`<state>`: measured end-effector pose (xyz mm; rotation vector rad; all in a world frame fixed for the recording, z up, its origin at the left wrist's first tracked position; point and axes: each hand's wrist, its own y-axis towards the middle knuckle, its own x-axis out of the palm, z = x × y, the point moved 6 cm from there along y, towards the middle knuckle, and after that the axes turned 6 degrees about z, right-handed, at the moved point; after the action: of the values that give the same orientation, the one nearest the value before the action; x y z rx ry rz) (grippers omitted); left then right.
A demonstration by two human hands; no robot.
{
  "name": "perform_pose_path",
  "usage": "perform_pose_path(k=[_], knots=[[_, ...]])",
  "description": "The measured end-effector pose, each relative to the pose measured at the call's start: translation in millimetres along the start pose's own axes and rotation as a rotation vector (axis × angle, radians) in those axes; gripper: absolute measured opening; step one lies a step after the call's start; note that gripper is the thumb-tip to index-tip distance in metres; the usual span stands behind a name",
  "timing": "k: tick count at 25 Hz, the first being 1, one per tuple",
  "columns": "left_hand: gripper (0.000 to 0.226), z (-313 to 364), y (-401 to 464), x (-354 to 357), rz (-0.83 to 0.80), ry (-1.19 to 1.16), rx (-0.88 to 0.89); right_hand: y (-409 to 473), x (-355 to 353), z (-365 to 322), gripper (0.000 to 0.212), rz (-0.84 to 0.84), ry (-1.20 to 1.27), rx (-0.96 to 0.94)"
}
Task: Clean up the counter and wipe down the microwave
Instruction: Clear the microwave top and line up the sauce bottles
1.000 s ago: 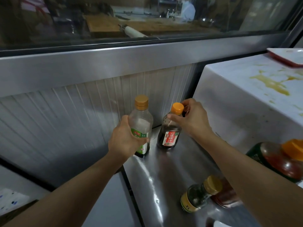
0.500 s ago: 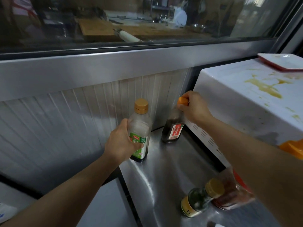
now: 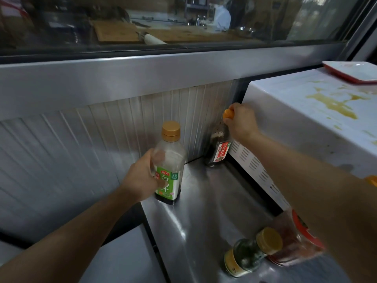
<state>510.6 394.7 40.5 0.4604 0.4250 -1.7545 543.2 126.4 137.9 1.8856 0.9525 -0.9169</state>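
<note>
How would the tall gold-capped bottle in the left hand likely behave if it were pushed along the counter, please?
The gold-capped bottle is tall on a narrow base, so it would probably tip rather than slide. It looks nearly empty, so likely light. The steel counter looks smooth, and the left hand gripping its middle should steady it.

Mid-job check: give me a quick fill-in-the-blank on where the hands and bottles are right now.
1. The left hand grips the clear bottle with the ____ cap.
2. The right hand holds the dark bottle by its ____ cap.
3. The dark bottle stands in the counter's back corner, right beside the white ____.
4. The yellowish stains are on the ____ of the microwave.

Missing words: gold; orange; microwave; top
</note>
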Motion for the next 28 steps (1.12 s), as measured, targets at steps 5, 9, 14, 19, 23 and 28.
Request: perform_pose_path(k=[5, 9, 14, 19, 23, 28], knots=[[0.059, 1.7, 0.9, -2.0, -0.001, -0.047, -0.026, -10.1, -6.4, -1.1, 0.040, -0.047, 0.020, 0.070], [0.052, 17.4, 5.8, 5.3, 0.067, -0.039, -0.029, -22.6, -24.9, -4.3, 0.052, -0.091, 0.004, 0.117], [0.055, 55.5, 29.6, 30.2, 0.242, 0.077, 0.033, -36.4, -43.0, 0.5, 0.040, -0.125, 0.053, 0.104], [0.060, 61.6, 45.8, 58.9, 0.337, 0.242, 0.015, -46.8, -37.8, 9.5, 0.047, -0.220, 0.035, 0.080], [0.059, 62.7, 49.4, 70.3, 0.385, 0.241, 0.065, -49.8, -33.3, 11.9, 0.052, -0.235, -0.041, 0.053], [0.063, 46.8, 46.7, 76.5, 0.357, 0.285, 0.054, -61.0, -29.4, 14.3, 0.059, -0.321, -0.123, 0.042]])
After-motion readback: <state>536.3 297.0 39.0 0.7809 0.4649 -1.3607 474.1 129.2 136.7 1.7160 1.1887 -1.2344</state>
